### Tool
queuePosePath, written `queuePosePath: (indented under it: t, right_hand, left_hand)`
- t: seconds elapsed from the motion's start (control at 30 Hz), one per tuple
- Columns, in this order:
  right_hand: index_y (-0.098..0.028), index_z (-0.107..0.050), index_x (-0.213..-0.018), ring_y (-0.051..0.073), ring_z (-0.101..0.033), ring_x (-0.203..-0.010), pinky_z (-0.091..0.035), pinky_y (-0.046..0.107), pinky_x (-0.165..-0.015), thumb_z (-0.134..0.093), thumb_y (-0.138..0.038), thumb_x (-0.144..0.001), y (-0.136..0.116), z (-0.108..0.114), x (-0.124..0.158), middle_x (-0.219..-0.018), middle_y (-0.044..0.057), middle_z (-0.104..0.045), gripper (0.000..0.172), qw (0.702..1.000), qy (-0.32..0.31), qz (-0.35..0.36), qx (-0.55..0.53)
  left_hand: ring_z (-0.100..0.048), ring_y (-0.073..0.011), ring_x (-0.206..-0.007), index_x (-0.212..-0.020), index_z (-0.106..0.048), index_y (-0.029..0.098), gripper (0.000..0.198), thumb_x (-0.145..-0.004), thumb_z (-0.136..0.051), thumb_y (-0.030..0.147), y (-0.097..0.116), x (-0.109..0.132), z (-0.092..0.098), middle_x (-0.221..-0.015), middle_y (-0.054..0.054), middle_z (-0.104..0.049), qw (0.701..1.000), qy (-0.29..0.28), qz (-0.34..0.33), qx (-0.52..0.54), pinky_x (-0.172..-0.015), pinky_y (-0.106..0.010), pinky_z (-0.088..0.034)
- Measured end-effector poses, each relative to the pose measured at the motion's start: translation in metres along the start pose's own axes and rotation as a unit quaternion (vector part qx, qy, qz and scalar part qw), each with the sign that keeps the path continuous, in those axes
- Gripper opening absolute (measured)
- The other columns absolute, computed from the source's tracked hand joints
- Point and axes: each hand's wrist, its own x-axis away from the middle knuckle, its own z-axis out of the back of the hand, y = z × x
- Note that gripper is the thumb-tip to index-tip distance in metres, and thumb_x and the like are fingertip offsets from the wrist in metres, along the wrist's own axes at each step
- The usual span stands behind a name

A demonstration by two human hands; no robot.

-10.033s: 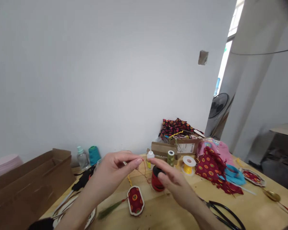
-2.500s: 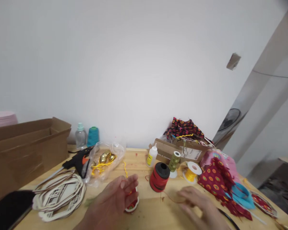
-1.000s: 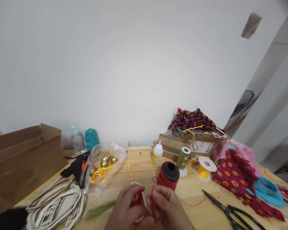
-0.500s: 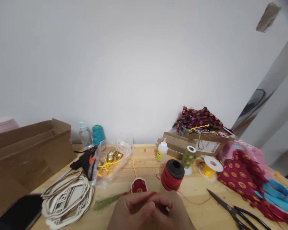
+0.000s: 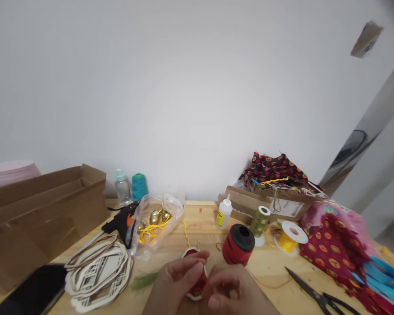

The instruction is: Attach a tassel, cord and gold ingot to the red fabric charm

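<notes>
Two hands sit close together over the tabletop [image 5: 197, 218], the left hand [image 5: 175, 284] with thumb and fingertips drawn near each other, the right hand [image 5: 234, 286] with fingers curled; I can't make out whether either is clamped on anything. Between them, partly hidden, lies a white-rimmed red ornament [image 5: 201, 284]. From the hands, a red spool [image 5: 239, 251] stands at one o'clock, scissors [image 5: 315, 294] at three.

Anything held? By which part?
Can't tell: left hand looks pinched, right hand curled, by the red pendant; anything gripped is too small to make out.
</notes>
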Motion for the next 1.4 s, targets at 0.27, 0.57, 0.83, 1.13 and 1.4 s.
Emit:
queuePosePath:
  t: [0.27, 0.57, 0.83, 1.13, 1.4]
  right_hand:
    - [-0.022, -0.058, -0.1, 0.023, -0.054, -0.094, -0.042, 0.034, -0.079, -0.056, -0.039, -0.072, 0.01, -0.011, -0.001, -0.103, 0.01, -0.059, 0.033, 0.995, 0.06, 0.077, -0.019]
    - [-0.016, -0.068, -0.078, 0.018, -0.061, -0.067, -0.048, 0.029, -0.063, -0.064, -0.034, -0.067, 0.023, -0.014, -0.003, -0.072, 0.007, -0.068, 0.022, 0.989, 0.112, -0.003, -0.099]
    - [-0.018, -0.071, -0.073, 0.017, -0.059, -0.061, -0.049, 0.026, -0.06, -0.066, -0.038, -0.062, 0.017, -0.015, -0.006, -0.06, 0.003, -0.066, 0.024, 0.977, 0.197, -0.023, -0.072]
    - [-0.018, -0.072, -0.066, 0.009, -0.046, -0.043, -0.04, 0.019, -0.042, -0.066, -0.04, -0.061, 0.009, -0.014, -0.007, -0.047, 0.0, -0.059, 0.024, 0.981, 0.18, -0.031, -0.058]
    - [-0.014, -0.068, -0.069, 0.001, -0.015, -0.031, -0.012, 0.014, -0.029, -0.066, -0.04, -0.062, 0.012, -0.011, -0.008, -0.033, -0.01, -0.026, 0.027, 0.959, 0.213, -0.062, -0.177]
  left_hand:
    - [-0.052, -0.0263, -0.102, -0.06, -0.072, 0.02, 0.012, -0.052, -0.072, 0.03, -0.004, 0.004, -0.005, -0.104, -0.01, -0.063, 0.994, -0.017, -0.094, -0.058, -0.088, -0.035, -0.039]
    - [-0.047, -0.0278, -0.107, -0.062, -0.072, 0.022, 0.013, -0.054, -0.07, 0.031, -0.009, 0.0, -0.003, -0.106, -0.008, -0.062, 0.996, -0.006, -0.072, -0.051, -0.089, -0.038, -0.037]
    - [-0.049, -0.0281, -0.104, -0.065, -0.071, 0.019, 0.015, -0.058, -0.067, 0.032, -0.009, -0.001, -0.001, -0.109, -0.009, -0.059, 0.994, 0.029, -0.076, -0.074, -0.086, -0.037, -0.04]
    - [-0.048, -0.0262, -0.106, -0.076, -0.071, 0.02, 0.022, -0.064, -0.061, 0.035, -0.002, 0.008, -0.006, -0.108, -0.007, -0.061, 0.983, 0.022, -0.095, -0.155, -0.089, -0.033, -0.039]
    - [-0.052, -0.0251, -0.101, -0.082, -0.07, 0.021, 0.022, -0.068, -0.058, 0.032, -0.001, 0.006, -0.006, -0.103, -0.007, -0.064, 0.98, -0.013, -0.084, -0.178, -0.088, -0.035, -0.037]
